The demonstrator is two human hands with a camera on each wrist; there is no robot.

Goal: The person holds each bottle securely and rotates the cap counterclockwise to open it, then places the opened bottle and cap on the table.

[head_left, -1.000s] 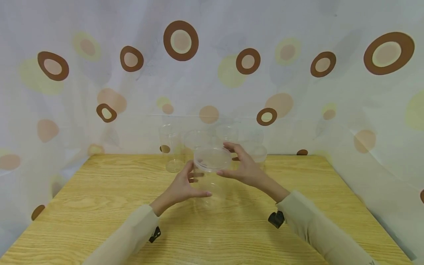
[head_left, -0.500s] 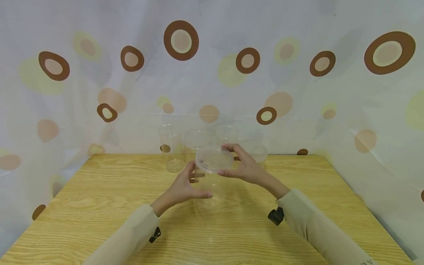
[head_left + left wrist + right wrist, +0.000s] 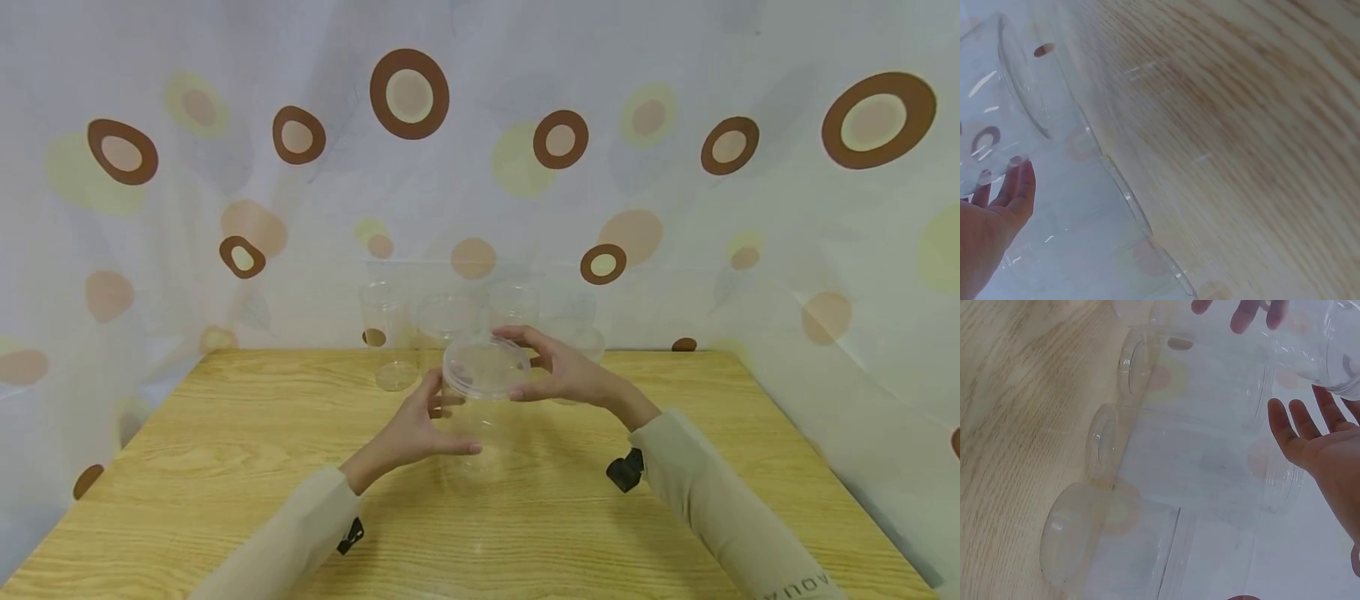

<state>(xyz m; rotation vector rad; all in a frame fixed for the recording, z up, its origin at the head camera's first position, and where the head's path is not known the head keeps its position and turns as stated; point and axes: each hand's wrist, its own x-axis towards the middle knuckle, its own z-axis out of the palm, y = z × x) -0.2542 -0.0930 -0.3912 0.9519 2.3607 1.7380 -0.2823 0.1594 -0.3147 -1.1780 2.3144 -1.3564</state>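
A clear plastic jar is held in front of me and appears raised off the table. My left hand grips its side, thumb in front and fingers behind. The left wrist view shows fingertips against the jar wall. On top sits a round, clear lid. My right hand has its thumb at the lid's near rim and its fingers at the far rim. Part of the right hand shows beside the jar's upper end in the right wrist view. The jar's lower outline is faint.
Behind the hands stand several clear containers, including a tall one at left and a lidded one at the right end. They stand near the back edge of the wooden table, against a patterned curtain.
The right thumb has slid rightward along the lid's near rim and the right fingers leftward along the far rim. Jar and lid have shifted slightly right. The left hand keeps its grip.
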